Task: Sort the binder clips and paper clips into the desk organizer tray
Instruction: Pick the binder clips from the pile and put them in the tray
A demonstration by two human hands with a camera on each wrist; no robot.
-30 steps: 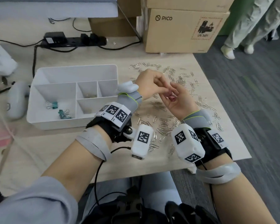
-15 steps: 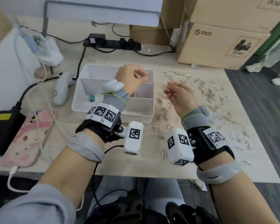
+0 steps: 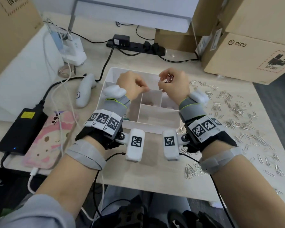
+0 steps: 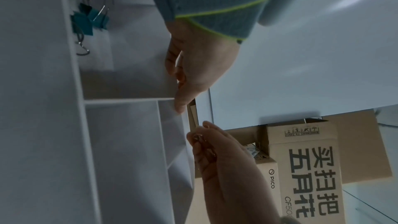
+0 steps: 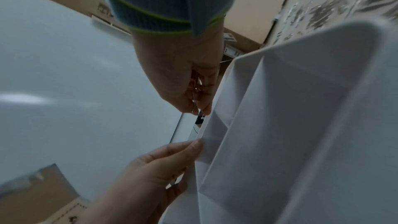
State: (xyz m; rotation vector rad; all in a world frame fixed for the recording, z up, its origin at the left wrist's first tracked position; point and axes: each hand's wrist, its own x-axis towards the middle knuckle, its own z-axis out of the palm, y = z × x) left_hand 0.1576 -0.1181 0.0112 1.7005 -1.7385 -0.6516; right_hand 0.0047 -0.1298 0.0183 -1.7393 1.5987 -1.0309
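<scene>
The white organizer tray (image 3: 155,127) sits mid-table with both hands above it. My right hand (image 3: 163,83) grips a bunch of pinkish paper clips (image 3: 167,79) over the tray's back right; the same clips (image 5: 194,83) show between its fingers in the right wrist view. My left hand (image 3: 144,89) hovers over the tray's middle dividers (image 4: 120,100), fingers relaxed (image 5: 198,144), with nothing visible in them. Two teal binder clips (image 4: 88,18) lie in the big left compartment. A few pinkish clips (image 3: 149,102) lie in a small compartment. Many silver paper clips (image 3: 234,111) are scattered on the table to the right.
A white controller (image 3: 85,92), a pink phone (image 3: 51,137) and a black power adapter (image 3: 21,129) with cables lie left of the tray. A power strip (image 3: 135,46) runs behind it. Cardboard boxes (image 3: 253,55) stand at the back right.
My right hand has moved left from above the scattered clips to above the tray, still holding its bunch. My left hand went from the right palm to the tray and stays there.
</scene>
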